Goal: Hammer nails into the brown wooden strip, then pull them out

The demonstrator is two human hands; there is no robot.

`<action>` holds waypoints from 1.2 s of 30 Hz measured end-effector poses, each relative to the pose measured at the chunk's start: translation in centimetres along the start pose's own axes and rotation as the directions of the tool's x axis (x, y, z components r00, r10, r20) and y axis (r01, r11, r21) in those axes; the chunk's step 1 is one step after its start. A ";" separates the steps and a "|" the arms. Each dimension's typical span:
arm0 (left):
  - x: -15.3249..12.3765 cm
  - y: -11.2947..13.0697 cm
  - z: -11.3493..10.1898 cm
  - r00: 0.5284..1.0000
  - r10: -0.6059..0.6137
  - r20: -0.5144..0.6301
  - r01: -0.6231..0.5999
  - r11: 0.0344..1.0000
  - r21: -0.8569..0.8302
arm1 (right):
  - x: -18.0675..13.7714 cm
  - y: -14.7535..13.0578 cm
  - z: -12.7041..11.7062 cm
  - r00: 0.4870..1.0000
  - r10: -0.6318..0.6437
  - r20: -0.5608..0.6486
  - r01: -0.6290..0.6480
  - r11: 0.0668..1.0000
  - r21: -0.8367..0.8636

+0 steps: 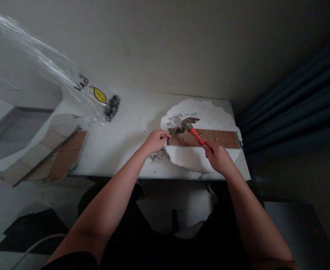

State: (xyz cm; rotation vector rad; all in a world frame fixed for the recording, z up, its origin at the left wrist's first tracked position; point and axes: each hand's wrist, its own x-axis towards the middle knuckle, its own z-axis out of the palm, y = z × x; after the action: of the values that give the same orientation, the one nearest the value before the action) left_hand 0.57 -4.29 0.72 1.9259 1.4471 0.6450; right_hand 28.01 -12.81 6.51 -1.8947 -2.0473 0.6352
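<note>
My right hand [217, 156] is wrapped round the red handle of a claw hammer [198, 136]. Its dark metal head is over the left part of a brown wood-grain board [222, 138], claw pointing up and right. At the board's left end, my left hand [155, 140] is closed in a pinch next to a small brown, broken-looking piece [175, 132]. Whether the fingers grip that piece or something smaller I cannot make out. Thin nail-like pieces [158, 154] lie scattered just below the left hand.
A ragged white sheet [190, 159] with grey crumbs lies under the board on the white table [119, 142]. Clear printed plastic wrap [97, 93] stands at the back left. Broken boards [66, 153] rest on the left edge. A dark curtain [291, 101] hangs at right.
</note>
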 end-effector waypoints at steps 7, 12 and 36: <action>0.1 -0.3 -0.4 0.997 -0.028 0.076 0.028 1.000 -0.003 | 0.5 1.0 0.3 0.999 0.033 0.018 -0.033 0.999 -0.023; 0.1 -0.9 -0.8 0.992 -0.064 0.109 0.066 0.998 -0.019 | 0.5 1.3 0.5 0.999 0.031 0.029 -0.031 1.000 -0.003; 0.3 0.5 -0.9 0.865 -0.360 0.349 0.486 0.773 -0.407 | 0.6 1.4 0.4 0.999 0.009 0.033 -0.009 1.000 -0.020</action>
State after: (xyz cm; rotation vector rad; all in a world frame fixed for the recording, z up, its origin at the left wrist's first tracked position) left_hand 0.38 -3.92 1.72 1.1805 1.3372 0.4652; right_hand 28.93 -12.20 5.43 -1.9180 -2.0743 0.6549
